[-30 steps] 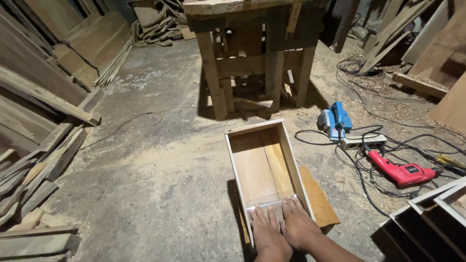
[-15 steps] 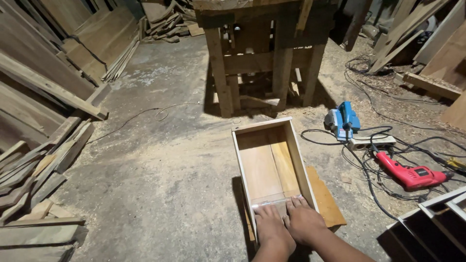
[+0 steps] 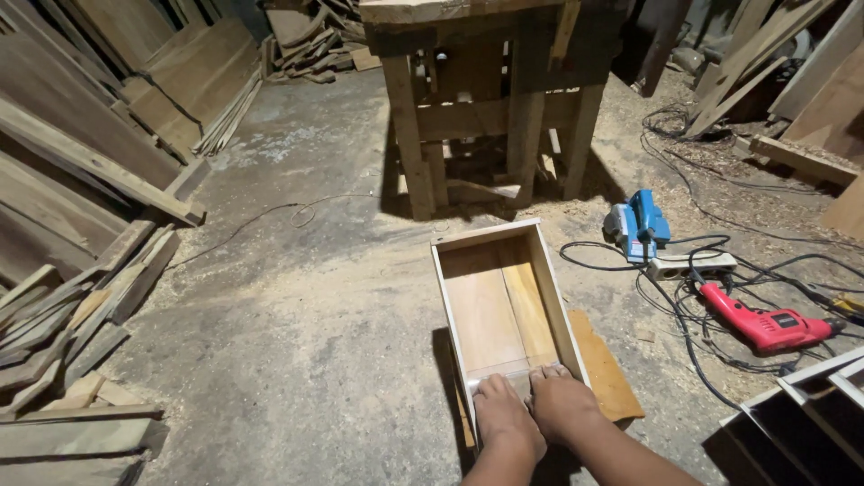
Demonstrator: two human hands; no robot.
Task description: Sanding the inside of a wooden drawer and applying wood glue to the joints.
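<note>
Wooden drawer box (image 3: pixel 500 301): rectangular, open-topped, pale sanded boards, thin flat bottom panel w/ two tones of grain. Sits on the dusty concrete floor (image 3: pixel 297 324), centre-right of view, partly over a flat orange-brown board (image 3: pixel 610 371) that sticks out at its right side.

Left hand (image 3: pixel 504 416) and right hand (image 3: pixel 560 403) lie side by side, palms down, on the near end of the box, fingers draped over the rim. Both appear to press flat rather than clasp; grip is loose and spread, nothing closed in either. Near wall itself is hidden under the hands, so contact detail can't be confirmed.

Surroundings: floor is rough, grey, coated w/ sawdust. Beyond the box, a heavy workbench (image 3: pixel 486 99) of thick square timber legs and cross-rails. Right of box, well apart: blue power planer (image 3: pixel 639 225), white power strip (image 3: pixel 691 265), red electric drill (image 3: pixel 765 326), all among tangled black cables (image 3: pixel 693 315). Far right corner: white-edged dark boxes (image 3: pixel 801 414), approx. drawer-like. Left side: stacked rough planks (image 3: pixel 81 297) and offcuts, long boards leaning.
</note>
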